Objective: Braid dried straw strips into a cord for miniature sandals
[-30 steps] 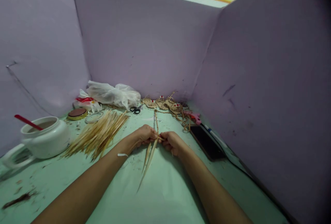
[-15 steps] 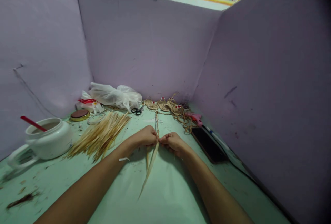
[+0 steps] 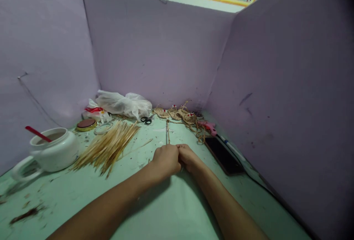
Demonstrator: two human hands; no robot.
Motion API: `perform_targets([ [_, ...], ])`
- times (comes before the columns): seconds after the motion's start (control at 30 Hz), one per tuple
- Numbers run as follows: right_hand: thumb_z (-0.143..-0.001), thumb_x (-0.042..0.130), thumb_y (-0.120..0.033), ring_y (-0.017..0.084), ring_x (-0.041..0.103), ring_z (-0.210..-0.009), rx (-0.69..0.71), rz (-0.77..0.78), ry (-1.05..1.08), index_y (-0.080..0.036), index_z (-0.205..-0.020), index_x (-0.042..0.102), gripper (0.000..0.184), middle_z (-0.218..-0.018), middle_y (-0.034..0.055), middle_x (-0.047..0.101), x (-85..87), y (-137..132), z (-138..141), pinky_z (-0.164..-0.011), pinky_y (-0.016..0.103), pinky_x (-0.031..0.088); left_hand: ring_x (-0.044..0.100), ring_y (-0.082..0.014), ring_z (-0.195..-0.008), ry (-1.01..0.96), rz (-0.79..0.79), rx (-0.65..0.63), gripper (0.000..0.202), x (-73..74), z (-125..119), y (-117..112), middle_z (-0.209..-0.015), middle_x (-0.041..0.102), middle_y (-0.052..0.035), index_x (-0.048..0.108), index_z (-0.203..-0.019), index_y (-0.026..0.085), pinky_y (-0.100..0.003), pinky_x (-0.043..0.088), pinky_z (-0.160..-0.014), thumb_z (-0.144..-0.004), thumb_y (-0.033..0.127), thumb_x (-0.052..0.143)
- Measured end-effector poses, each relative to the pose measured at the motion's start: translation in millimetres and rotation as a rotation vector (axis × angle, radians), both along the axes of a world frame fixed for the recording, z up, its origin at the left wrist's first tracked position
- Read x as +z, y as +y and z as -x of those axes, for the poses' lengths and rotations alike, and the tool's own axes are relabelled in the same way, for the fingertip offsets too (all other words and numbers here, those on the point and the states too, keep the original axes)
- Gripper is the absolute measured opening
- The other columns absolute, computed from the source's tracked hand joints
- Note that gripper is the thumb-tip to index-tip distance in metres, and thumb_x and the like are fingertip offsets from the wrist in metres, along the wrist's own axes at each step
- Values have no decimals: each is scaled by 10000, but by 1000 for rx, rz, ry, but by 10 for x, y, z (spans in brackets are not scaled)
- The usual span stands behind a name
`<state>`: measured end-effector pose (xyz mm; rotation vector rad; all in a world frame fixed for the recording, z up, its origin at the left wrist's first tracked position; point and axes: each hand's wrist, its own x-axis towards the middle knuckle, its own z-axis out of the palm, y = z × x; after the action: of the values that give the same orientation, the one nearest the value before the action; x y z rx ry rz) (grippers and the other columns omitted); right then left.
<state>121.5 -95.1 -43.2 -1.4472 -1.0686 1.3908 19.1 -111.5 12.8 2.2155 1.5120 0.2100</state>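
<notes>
A thin straw cord [image 3: 168,132] stretches toward twelve o'clock from the left hand [image 3: 166,160] and right hand [image 3: 189,157], its visible length already worked; their fingers [image 3: 182,147] curl closed at the near end, apparently on it, though the hands hide the hold. Loose straw strips [image 3: 109,146] at ten o'clock lie unworked, with coiled straw pieces [image 3: 174,113] at twelve, farther across the table [image 3: 174,210].

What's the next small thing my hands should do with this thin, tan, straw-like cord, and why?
I'd perhaps ease your bare left hand slightly away from your bare right hand. They meet where the thin, tan, straw-like cord disappears behind them, so its near end is hidden; a small gap might let you check it.
</notes>
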Motion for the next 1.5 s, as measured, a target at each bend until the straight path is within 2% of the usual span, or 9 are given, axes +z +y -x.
perform_targets([
  [0.1, -544, 465, -103, 47, 304, -324, 38, 7, 36, -142, -500, 483, 62, -344, -57, 383, -5, 16, -23, -367, 187, 205, 494, -132, -462, -90, 146, 19, 140, 98, 138, 194, -544, 556, -61, 583, -577, 125, -230, 342, -471, -620, 242, 521],
  [0.2, -553, 492, -137, 48, 317, -315, 70, 24, 56, -138, -496, 496, 57, -341, -53, 406, 13, 16, -29, -364, 186, 213, 330, -51, -332, -343, 373, 235, 202, 117, 275, 416, -510, 518, -27, 540, -556, 117, -191, 223, -356, -678, 246, 444],
  [0.37, -567, 492, -126, 68, 433, -378, 106, -35, 75, -132, -483, 484, 85, -399, -11, 502, 58, 3, -21, -420, 185, 285, 355, -28, -352, -508, 900, 154, 201, -128, 259, 567, -540, 541, -41, 556, -582, 90, -145, 221, -343, -708, 170, 422],
  [0.43, -579, 512, -125, 57, 416, -382, 139, -59, 37, -128, -492, 490, 90, -409, -18, 503, 83, 5, -30, -427, 180, 279, 354, -31, -344, -580, 970, 146, 182, -222, 225, 583, -481, 497, -15, 553, -583, 91, -141, 229, -338, -705, 148, 431],
  [0.57, -613, 549, -129, 30, 333, -373, 182, -108, -147, -123, -505, 501, 118, -415, -46, 482, 85, 39, -48, -413, 167, 237, 330, -41, -314, -546, 788, 186, 136, -277, 205, 574, -388, 405, 26, 529, -537, 95, -160, 236, -332, -660, 117, 476],
  [0.87, -628, 530, -114, 57, 414, -459, 186, -239, -524, -119, -614, 569, 42, -507, -24, 552, -70, 104, -75, -438, 157, 288, 299, -56, -300, -319, 472, 66, 129, -315, 245, 576, -343, 362, 40, 467, -459, 140, -201, 183, -334, -569, 185, 518],
  [1.27, -571, 543, -144, 50, 365, -410, 274, -110, -576, -112, -576, 623, 87, -476, -11, 541, 269, -13, -508, -418, 179, 265, 192, -19, -290, -568, 490, 93, 145, -290, 214, 453, -319, 287, 74, 409, -420, 141, -194, 96, -334, -524, 161, 507],
  [1.4, -572, 538, -168, 81, 408, -399, 97, -49, -765, -119, -542, 606, 88, -463, 18, 541, 336, -39, -849, -409, 204, 283, 210, -24, -292, -594, 512, 120, 99, -304, 226, 483, -325, 322, 63, 462, -435, 126, -194, 102, -336, -522, 140, 507],
  [1.5, -578, 560, -205, 120, 485, -475, -133, -230, -885, -123, -623, 624, 114, -527, 41, 575, 349, -17, -953, -446, 217, 324, 240, -31, -304, -606, 498, 181, 123, -370, 215, 498, -326, 335, 57, 447, -413, 126, -191, 136, -339, -516, 119, 513],
])
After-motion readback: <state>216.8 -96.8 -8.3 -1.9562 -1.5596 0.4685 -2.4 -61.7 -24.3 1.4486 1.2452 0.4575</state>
